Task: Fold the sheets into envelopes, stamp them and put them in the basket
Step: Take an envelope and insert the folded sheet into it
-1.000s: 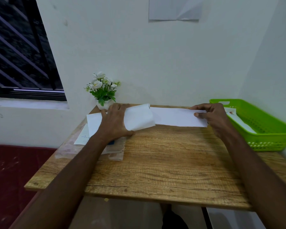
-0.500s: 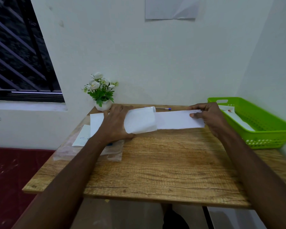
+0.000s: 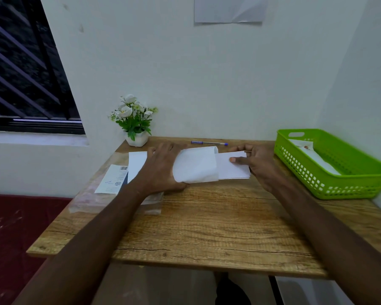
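A white sheet (image 3: 198,165) lies folded along the far part of the wooden table (image 3: 207,227). Its left portion curls up and over toward the right. My left hand (image 3: 161,168) rests on the sheet's left part, fingers spread flat, with the curled flap against it. My right hand (image 3: 254,162) pinches the sheet's right end, thumb on top, fingers under the far edge. A green basket (image 3: 339,183) stands at the right edge of the table with a white folded envelope (image 3: 312,155) inside, bearing a small red mark.
A small white pot of white flowers (image 3: 135,124) stands at the back left. A blue pen (image 3: 209,143) lies by the wall. A clear plastic bag with a printed slip (image 3: 113,179) lies under my left forearm. Walls close the back and right.
My right hand has moved left, bringing the sheet's right end toward the curled left flap, so the sheet looks shorter. The left hand has stayed in place. The pen has come into view.
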A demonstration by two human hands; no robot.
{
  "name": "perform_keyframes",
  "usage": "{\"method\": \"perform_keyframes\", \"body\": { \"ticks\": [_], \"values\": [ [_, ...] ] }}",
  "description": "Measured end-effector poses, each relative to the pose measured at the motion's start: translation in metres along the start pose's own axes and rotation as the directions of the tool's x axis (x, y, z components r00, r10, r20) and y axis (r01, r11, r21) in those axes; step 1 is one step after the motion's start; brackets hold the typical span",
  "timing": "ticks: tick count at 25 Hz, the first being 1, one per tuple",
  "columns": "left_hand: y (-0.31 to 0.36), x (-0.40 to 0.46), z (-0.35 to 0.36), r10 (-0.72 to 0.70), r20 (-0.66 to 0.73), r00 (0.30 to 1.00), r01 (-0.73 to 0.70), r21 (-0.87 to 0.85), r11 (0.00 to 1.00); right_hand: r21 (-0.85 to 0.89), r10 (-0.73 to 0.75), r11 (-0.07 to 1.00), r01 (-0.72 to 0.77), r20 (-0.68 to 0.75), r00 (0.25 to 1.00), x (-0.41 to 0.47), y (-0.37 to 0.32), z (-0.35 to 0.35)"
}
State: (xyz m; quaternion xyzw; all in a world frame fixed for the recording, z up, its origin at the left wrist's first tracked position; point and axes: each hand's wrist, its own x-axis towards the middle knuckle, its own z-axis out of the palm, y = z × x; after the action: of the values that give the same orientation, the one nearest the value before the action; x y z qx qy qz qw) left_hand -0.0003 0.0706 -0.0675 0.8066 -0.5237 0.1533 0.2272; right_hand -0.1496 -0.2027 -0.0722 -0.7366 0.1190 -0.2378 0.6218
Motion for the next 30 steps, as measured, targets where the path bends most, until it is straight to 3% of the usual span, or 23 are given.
{"method": "perform_keyframes", "body": {
  "ticks": [6,12,24,30],
  "values": [
    [-0.018,0.001,-0.009,-0.067,-0.099,0.993,0.073,0.055,0.996,0.080,0.128,0.989,-0.125,-0.034,0.991,-0.002,-0.009,-0.017],
    [-0.009,0.003,0.000,-0.023,-0.066,0.998,0.025,0.031,0.999,0.081,0.142,0.987,-0.141,-0.013,0.990,-0.006,-0.008,-0.011],
    [0.007,0.003,0.009,0.013,-0.028,1.000,-0.014,-0.030,0.999,0.010,0.012,1.000,-0.012,0.042,0.999,-0.015,-0.002,0.013],
    [0.011,0.002,0.011,0.014,-0.005,1.000,-0.014,-0.047,0.999,-0.128,-0.047,0.991,0.039,-0.061,0.997,-0.017,0.004,0.032]
  ]
}}
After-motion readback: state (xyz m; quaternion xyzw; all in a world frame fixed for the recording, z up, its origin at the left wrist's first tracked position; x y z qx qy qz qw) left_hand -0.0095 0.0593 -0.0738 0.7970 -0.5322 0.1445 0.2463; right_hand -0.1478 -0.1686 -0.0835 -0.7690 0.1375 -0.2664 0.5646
